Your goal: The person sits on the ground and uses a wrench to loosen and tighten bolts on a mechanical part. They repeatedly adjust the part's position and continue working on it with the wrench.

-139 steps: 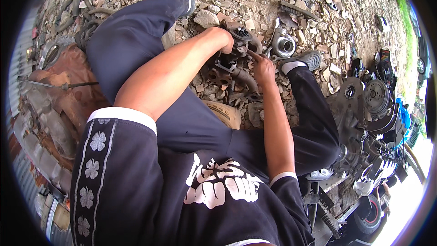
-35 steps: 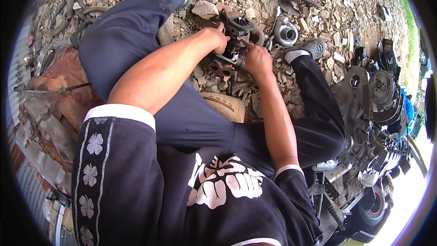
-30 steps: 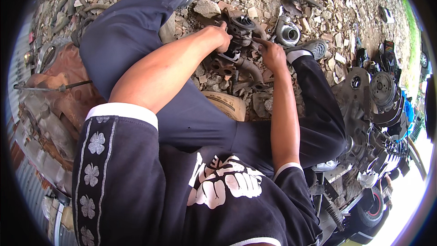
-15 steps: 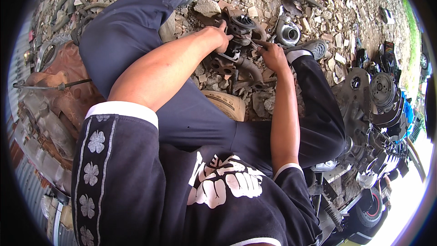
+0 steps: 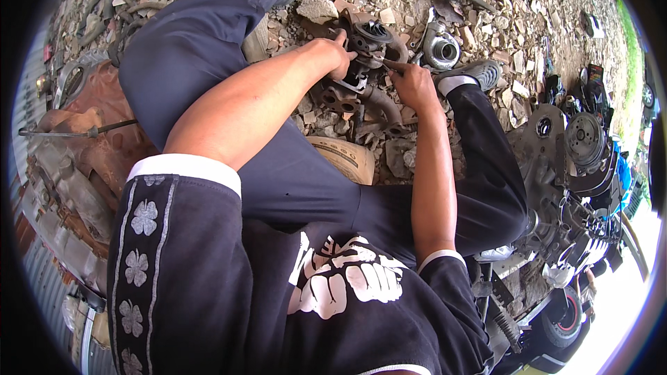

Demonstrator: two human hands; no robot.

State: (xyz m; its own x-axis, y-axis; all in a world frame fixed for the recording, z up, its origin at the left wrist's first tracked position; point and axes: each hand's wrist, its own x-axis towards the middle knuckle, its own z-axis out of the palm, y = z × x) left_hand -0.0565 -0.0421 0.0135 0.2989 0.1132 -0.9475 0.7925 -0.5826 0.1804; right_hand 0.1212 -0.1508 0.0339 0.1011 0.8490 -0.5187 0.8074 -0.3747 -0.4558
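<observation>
A rusty turbocharger (image 5: 372,33) with an exposed bladed wheel lies on the rubble between my feet, joined to a brown cast manifold (image 5: 381,103). My left hand (image 5: 335,54) grips its left side, thumb and fingers closed against the metal. My right hand (image 5: 415,85) is closed on a slim metal tool (image 5: 390,63), whose tip reaches toward the middle of the turbocharger just below the wheel. The tool's kind is too small to make out. Beside my right foot sits a silver snail-shaped compressor housing (image 5: 442,48), apart from both hands.
Broken stones (image 5: 317,8) cover the ground. A rusty engine part (image 5: 104,107) with a rod across it stands at the left. Dark engine parts with a pulley (image 5: 585,132) crowd the right, and a wheel (image 5: 561,316) lies at lower right. My shoes (image 5: 479,75) flank the work.
My right hand has shifted slightly left and turned, with the tool still in it. The left hand keeps its hold, and the turbocharger stays in place.
</observation>
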